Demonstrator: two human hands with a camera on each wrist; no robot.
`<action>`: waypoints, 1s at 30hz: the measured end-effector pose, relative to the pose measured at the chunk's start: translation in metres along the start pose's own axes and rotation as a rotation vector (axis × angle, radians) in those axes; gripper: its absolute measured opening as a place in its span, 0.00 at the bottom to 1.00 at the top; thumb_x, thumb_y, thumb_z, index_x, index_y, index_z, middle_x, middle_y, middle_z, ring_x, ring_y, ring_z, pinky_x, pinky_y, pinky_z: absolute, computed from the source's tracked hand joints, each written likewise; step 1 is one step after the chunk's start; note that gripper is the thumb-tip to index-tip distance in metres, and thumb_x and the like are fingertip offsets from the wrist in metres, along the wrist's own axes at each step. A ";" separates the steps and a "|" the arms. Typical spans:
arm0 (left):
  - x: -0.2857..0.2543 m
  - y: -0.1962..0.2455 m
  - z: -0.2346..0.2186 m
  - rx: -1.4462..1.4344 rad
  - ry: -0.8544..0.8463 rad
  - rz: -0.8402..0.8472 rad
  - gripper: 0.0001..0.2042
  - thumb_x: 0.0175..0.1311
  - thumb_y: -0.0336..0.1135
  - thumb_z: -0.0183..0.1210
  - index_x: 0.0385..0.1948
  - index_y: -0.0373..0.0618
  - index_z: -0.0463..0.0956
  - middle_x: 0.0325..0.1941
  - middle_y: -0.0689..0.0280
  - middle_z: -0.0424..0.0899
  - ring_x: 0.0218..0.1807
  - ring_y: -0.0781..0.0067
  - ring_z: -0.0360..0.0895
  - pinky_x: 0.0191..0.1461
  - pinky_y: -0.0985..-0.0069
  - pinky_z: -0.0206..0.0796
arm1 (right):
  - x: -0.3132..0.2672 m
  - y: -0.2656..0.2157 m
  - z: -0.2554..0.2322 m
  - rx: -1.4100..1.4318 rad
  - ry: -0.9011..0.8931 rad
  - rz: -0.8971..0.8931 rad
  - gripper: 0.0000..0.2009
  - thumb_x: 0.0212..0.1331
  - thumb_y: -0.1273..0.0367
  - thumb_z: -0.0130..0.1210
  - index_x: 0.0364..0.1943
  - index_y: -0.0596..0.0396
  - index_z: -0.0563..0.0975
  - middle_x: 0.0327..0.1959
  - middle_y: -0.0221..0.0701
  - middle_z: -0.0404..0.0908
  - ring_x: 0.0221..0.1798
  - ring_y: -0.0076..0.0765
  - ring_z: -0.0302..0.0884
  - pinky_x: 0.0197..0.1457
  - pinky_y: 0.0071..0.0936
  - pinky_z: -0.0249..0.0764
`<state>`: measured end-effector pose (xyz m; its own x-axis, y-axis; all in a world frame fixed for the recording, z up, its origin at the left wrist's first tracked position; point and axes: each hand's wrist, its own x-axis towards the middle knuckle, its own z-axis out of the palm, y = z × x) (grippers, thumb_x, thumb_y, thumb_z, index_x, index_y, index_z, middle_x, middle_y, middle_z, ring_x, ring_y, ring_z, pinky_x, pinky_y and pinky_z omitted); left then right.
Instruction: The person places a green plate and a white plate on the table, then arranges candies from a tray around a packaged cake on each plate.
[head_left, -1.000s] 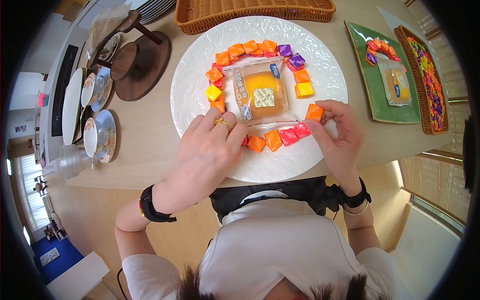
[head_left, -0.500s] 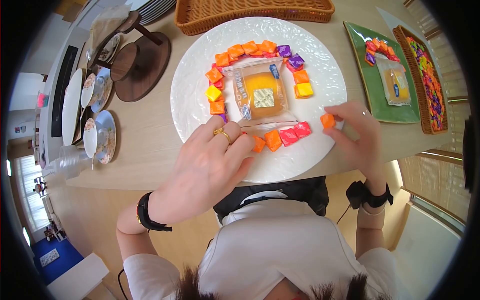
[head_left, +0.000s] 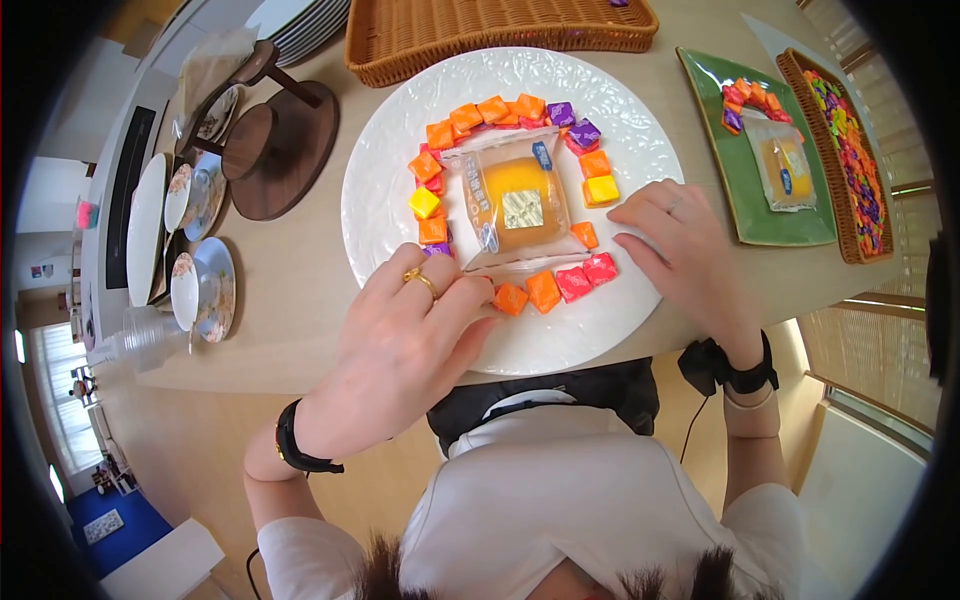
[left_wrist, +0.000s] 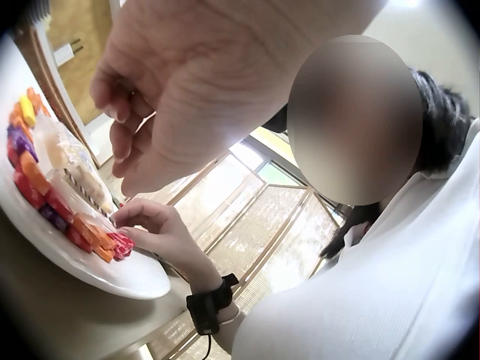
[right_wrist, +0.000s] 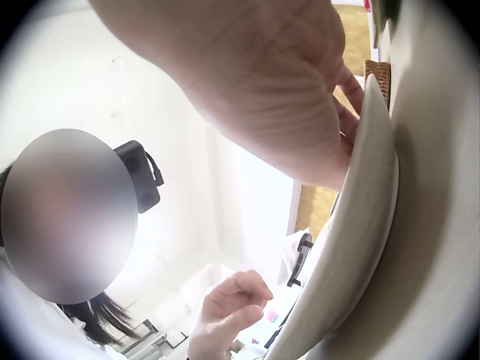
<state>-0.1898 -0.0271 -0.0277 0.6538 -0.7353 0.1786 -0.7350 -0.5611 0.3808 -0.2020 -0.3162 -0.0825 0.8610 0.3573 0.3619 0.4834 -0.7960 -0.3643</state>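
Note:
On a large white plate (head_left: 640,150), a ring of small wrapped candies (head_left: 491,108) surrounds a packaged cake (head_left: 520,190) in a clear wrapper. The left hand (head_left: 400,330), with a gold ring, is bent over the lower-left part of the candy ring. Its fingertips are hidden in the head view, close to a purple candy (head_left: 436,251) and an orange candy (head_left: 510,299). In the left wrist view the left fingers curl loosely with nothing visible between them. At the plate's right side, the right hand (head_left: 685,250) has thumb and fingers parted, just right of an orange candy (head_left: 584,235).
To the right, a green plate (head_left: 740,205) bears another wrapped cake and candies, beside a basket of colourful candies (head_left: 850,165). A wicker tray (head_left: 500,60) stands behind the white plate. Left are a dark wooden stand (head_left: 290,150), cups and saucers (head_left: 215,290).
The right hand has let go of the orange candy it pinched; that candy now lies on the plate by the cake's lower-right corner. The left hand has shifted little; the head view has tilted slightly.

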 end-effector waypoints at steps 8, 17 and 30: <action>0.002 -0.002 -0.006 -0.020 0.043 -0.012 0.12 0.54 0.25 0.68 0.39 0.43 0.79 0.35 0.63 0.77 0.40 0.59 0.71 0.43 0.67 0.68 | 0.016 -0.003 -0.018 -0.002 -0.277 -0.063 0.14 0.57 0.75 0.53 0.46 0.47 0.83 0.33 0.30 0.76 0.40 0.38 0.75 0.48 0.31 0.69; -0.003 -0.002 -0.008 -0.006 0.023 -0.054 0.11 0.55 0.25 0.68 0.40 0.44 0.80 0.33 0.64 0.76 0.39 0.63 0.72 0.42 0.67 0.67 | 0.024 0.013 -0.015 -0.064 -0.357 -0.207 0.10 0.59 0.71 0.57 0.43 0.46 0.83 0.32 0.29 0.74 0.34 0.37 0.74 0.40 0.34 0.71; 0.000 -0.012 -0.012 -0.046 0.154 -0.086 0.11 0.53 0.24 0.68 0.37 0.43 0.80 0.32 0.63 0.75 0.37 0.61 0.72 0.41 0.68 0.66 | 0.012 0.009 -0.010 0.129 -0.219 0.013 0.05 0.62 0.71 0.57 0.38 0.57 0.80 0.36 0.36 0.78 0.38 0.43 0.78 0.40 0.36 0.73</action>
<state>-0.1785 -0.0158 -0.0212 0.7363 -0.6164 0.2791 -0.6685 -0.5989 0.4410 -0.1895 -0.3240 -0.0725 0.8743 0.4558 0.1671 0.4760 -0.7375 -0.4790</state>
